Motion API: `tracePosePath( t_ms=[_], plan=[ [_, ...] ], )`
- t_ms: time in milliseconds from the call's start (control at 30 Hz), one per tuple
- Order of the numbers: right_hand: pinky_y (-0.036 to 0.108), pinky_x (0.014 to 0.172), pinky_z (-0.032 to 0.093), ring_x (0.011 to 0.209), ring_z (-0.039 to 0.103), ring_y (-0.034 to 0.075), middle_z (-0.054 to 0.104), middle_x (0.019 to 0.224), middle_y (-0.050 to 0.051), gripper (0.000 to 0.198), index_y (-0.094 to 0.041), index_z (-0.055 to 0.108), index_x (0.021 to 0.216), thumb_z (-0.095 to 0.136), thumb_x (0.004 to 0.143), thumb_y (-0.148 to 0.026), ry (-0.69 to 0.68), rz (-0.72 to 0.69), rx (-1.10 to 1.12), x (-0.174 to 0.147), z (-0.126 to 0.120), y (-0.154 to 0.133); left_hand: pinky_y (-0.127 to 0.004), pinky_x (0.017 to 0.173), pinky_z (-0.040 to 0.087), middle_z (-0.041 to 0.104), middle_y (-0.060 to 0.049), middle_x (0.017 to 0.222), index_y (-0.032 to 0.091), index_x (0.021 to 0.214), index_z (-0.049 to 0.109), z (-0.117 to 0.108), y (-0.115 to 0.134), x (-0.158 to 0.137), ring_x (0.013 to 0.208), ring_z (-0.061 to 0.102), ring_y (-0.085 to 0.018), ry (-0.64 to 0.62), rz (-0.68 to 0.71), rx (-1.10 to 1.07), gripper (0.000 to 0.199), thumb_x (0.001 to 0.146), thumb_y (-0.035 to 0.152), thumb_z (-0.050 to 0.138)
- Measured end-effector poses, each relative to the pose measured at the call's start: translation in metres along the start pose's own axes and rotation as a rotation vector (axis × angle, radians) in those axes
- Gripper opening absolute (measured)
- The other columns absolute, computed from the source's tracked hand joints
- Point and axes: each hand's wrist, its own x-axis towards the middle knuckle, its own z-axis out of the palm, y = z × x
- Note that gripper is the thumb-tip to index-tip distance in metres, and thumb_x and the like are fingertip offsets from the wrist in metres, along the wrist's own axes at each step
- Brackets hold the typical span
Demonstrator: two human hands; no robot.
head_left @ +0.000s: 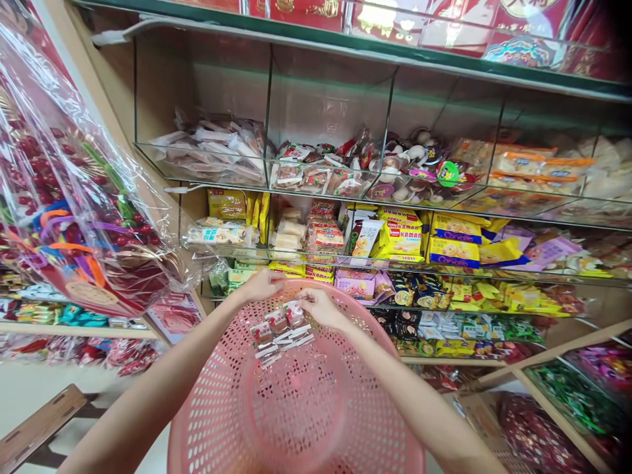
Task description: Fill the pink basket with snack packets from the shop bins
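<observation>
A large pink perforated plastic basket [380, 368] stands in front of me below the shelves. Inside it, against the far wall, lie several small clear-wrapped snack packets [276, 320] with red and white labels, beside some thin white strips [291, 337]. At the far rim, the curled fingers of my left hand [263, 285] close on the basket's edge. My right hand [320, 308] is just to the right, thumb and fingertips pinched on the uppermost snack packet [295, 313]. Part of that packet is hidden by the fingers.
Glass shelves with dividers [328, 118] hold wrapped snacks, among them yellow packs [399, 234] and similar red-labelled packets [301, 172]. Plastic-wrapped decorations [74, 217] hang at the left. A brown wooden stool [44, 421] is lower left, and a cardboard box [486, 421] lower right.
</observation>
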Motion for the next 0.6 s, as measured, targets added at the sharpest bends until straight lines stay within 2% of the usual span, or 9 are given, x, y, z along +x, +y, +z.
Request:
tracePosePath(
  t_ms=[167, 300, 367, 433, 500, 600],
  plan=[
    [0.028, 0.071, 0.048, 0.073, 0.06, 0.013, 0.067, 0.08, 0.002, 0.016, -0.015, 0.061, 0.083, 0.047, 0.075, -0.012, 0.02, -0.006, -0.161, 0.007, 0.01, 0.012, -0.021, 0.05, 0.031, 0.058, 0.003, 0.055, 0.015, 0.094, 0.071, -0.003, 0.005, -0.002, 0.054, 0.046, -0.012, 0.013, -0.003, 0.034, 0.042, 0.074, 0.043, 0.047],
    [0.031, 0.081, 0.046, 0.083, 0.061, 0.016, 0.068, 0.088, 0.004, 0.018, -0.017, 0.061, 0.087, 0.049, 0.076, -0.009, 0.041, -0.028, -0.239, 0.006, 0.014, 0.011, -0.022, 0.053, 0.034, 0.063, 0.001, 0.06, 0.015, 0.094, 0.071, -0.002, 0.002, 0.0, 0.057, 0.049, -0.013, 0.021, -0.001, 0.02, 0.043, 0.073, 0.044, 0.049],
    [0.033, 0.083, 0.044, 0.087, 0.06, 0.018, 0.067, 0.094, 0.006, 0.019, -0.018, 0.061, 0.093, 0.049, 0.08, -0.012, 0.046, -0.05, -0.391, 0.0, 0.014, 0.003, -0.022, 0.054, 0.035, 0.064, 0.001, 0.061, 0.015, 0.095, 0.071, -0.002, -0.001, 0.001, 0.059, 0.051, -0.014, 0.028, -0.001, 0.007, 0.043, 0.073, 0.045, 0.05],
    [0.033, 0.081, 0.044, 0.088, 0.06, 0.019, 0.065, 0.098, 0.009, 0.02, -0.019, 0.06, 0.098, 0.044, 0.085, -0.018, 0.039, -0.08, -0.635, -0.006, 0.011, -0.007, -0.022, 0.055, 0.035, 0.065, 0.001, 0.062, 0.015, 0.093, 0.071, -0.001, -0.002, 0.002, 0.059, 0.051, -0.015, 0.029, 0.003, -0.004, 0.042, 0.073, 0.045, 0.05],
    [0.033, 0.079, 0.044, 0.087, 0.059, 0.02, 0.063, 0.1, 0.01, 0.023, -0.019, 0.059, 0.103, 0.04, 0.089, -0.023, -0.003, -0.146, -0.82, -0.01, 0.007, -0.018, -0.022, 0.056, 0.036, 0.066, 0.0, 0.064, 0.015, 0.091, 0.071, -0.001, -0.003, 0.002, 0.061, 0.052, -0.015, 0.026, 0.009, -0.013, 0.041, 0.073, 0.045, 0.049],
    [0.032, 0.082, 0.043, 0.096, 0.055, 0.02, 0.057, 0.106, 0.009, 0.031, -0.02, 0.059, 0.11, 0.053, 0.084, -0.035, -0.206, -0.354, -0.835, -0.012, -0.001, -0.026, -0.022, 0.056, 0.036, 0.067, 0.0, 0.067, 0.015, 0.089, 0.072, -0.001, -0.002, 0.002, 0.062, 0.053, -0.015, 0.016, 0.024, -0.02, 0.041, 0.075, 0.045, 0.047]
  ],
)
